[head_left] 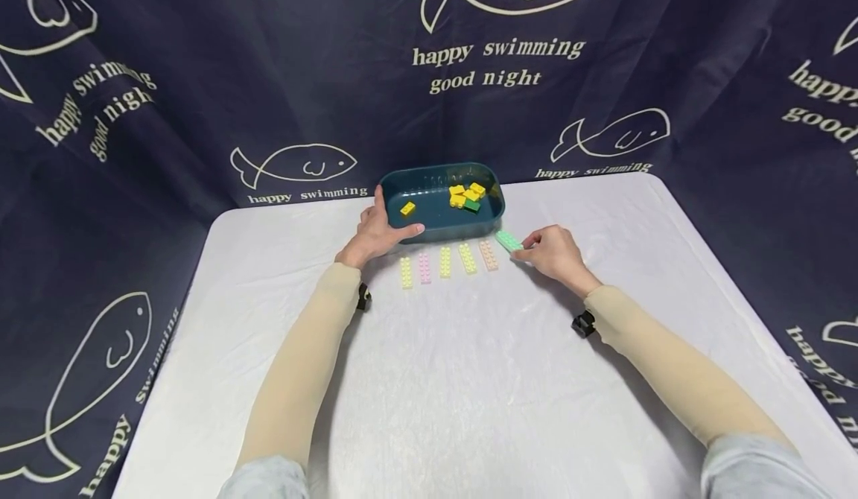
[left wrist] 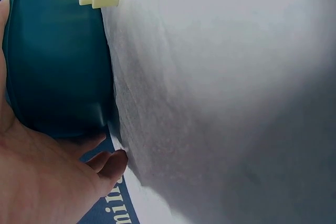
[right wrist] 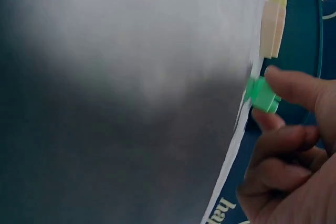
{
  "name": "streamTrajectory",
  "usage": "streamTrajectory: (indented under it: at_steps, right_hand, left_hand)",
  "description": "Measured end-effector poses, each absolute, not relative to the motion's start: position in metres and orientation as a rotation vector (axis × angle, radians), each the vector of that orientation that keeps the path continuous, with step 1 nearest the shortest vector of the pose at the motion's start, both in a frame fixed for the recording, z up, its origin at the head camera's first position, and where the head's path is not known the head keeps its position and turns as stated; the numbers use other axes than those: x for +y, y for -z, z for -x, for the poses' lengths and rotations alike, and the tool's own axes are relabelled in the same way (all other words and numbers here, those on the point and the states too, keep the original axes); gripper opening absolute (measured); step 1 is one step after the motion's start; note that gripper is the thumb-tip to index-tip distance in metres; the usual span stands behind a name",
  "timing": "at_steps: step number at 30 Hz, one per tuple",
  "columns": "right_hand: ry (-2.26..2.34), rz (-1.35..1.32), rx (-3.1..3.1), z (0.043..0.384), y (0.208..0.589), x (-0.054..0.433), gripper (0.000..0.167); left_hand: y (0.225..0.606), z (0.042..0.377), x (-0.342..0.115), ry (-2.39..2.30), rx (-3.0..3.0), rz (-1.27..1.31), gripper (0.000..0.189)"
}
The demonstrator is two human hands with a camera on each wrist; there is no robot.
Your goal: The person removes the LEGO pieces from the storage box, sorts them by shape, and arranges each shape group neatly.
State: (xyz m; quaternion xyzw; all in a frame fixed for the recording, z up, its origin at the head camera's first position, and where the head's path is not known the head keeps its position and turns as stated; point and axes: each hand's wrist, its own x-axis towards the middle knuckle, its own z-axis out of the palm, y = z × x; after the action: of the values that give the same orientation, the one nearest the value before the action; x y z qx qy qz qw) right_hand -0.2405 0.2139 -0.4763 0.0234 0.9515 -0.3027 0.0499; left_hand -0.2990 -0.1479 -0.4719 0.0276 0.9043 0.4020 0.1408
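Note:
My left hand (head_left: 375, 232) holds the left end of a dark teal tub (head_left: 439, 232), its thumb along the front rim. In the left wrist view the hand's other fingertips (left wrist: 114, 163) bend in by the tub's end. My right hand (head_left: 555, 252) pinches a long mint-green toy building brick (head_left: 509, 241) between thumb and finger, near the tub's front right corner. To its left a row of long bricks lies on the table: a peach brick (head_left: 488, 255), a yellow-green brick (head_left: 467, 258), a yellow brick (head_left: 445, 262), a pink brick (head_left: 424, 268) and a pale yellow brick (head_left: 406, 272).
Inside the tub, several small yellow bricks (head_left: 458, 192) and a dark green brick (head_left: 472, 206) lie at the right. One yellow brick (head_left: 408, 208) sits apart at the left. Behind the white-covered table (head_left: 442, 380) hangs a navy curtain (head_left: 402, 112) with fish drawings.

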Motion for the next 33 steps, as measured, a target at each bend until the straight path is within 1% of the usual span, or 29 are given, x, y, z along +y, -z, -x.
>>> streamTrajectory:
  at_steps: [8,22,29,33]
  right_hand:
    - [0.722,-0.095,3.004,0.234,0.471,0.201,0.03]
    - [0.664,-0.074,2.959,0.235,0.469,0.201,0.033]
    - [0.754,-0.109,2.889,0.242,0.441,0.205,0.035]
    - [0.87,-0.037,2.893,0.25,0.424,0.204,0.035]
  left_hand:
    - [0.469,0.302,-0.149,-1.156,2.619,-0.085,0.136]
    - [0.469,0.303,-0.149,-1.157,2.613,-0.071,0.136]
    - [0.47,0.301,-0.149,-1.149,2.611,-0.066,0.136]
    - [0.47,0.301,-0.149,-1.146,2.616,-0.073,0.136]
